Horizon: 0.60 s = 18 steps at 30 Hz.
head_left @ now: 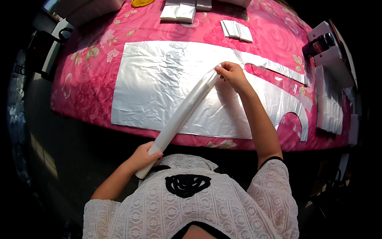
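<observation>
Plastic roll [181, 115], a hand gripping each end

A bed or table under a pink cover printed with roses [95, 91] carries everything. A broad sheet of crinkled, silvery-clear plastic film [159, 87] lies flat on it, spread beneath and to the left of the right hand [232, 75]. To the right of that hand, long cut strips of the same film [278, 67] and a piece with a curved cut-out [298, 115] lie on the cover. Beyond the hand, toward the far edge, rest small stacks of folded white plastic [236, 30] and a second pair of stacks [179, 12]. Farther right of the hand, a thick stack of white pieces [330, 107] lies along the edge
</observation>
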Tool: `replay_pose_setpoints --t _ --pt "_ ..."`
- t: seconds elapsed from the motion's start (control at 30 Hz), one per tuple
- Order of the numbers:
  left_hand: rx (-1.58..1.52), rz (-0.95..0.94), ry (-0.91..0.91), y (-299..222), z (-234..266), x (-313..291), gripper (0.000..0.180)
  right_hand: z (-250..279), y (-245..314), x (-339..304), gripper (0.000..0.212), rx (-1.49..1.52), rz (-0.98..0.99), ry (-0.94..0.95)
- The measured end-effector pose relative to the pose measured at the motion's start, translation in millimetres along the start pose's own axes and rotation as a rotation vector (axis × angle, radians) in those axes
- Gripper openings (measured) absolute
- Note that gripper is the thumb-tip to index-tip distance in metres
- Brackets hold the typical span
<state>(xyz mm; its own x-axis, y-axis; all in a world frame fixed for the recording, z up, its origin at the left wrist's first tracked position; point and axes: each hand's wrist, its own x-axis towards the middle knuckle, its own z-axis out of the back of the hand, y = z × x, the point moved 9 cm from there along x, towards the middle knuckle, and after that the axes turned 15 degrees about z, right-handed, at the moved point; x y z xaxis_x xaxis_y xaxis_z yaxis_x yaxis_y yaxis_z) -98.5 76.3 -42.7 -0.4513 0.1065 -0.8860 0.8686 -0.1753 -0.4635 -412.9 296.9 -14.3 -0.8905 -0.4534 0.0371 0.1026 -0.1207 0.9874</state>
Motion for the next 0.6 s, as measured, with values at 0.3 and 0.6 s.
replay_pose_setpoints --t 0.3,0.6 --pt "0.031 0.128 0.403 61 40 -24 0.044 199 -20 -10 0.024 -0.511 0.128 -0.505" --pt "0.897 -0.434 -0.219 -123 27 -22 0.048 78 -2 21 0.017 -0.259 0.191 -0.212"
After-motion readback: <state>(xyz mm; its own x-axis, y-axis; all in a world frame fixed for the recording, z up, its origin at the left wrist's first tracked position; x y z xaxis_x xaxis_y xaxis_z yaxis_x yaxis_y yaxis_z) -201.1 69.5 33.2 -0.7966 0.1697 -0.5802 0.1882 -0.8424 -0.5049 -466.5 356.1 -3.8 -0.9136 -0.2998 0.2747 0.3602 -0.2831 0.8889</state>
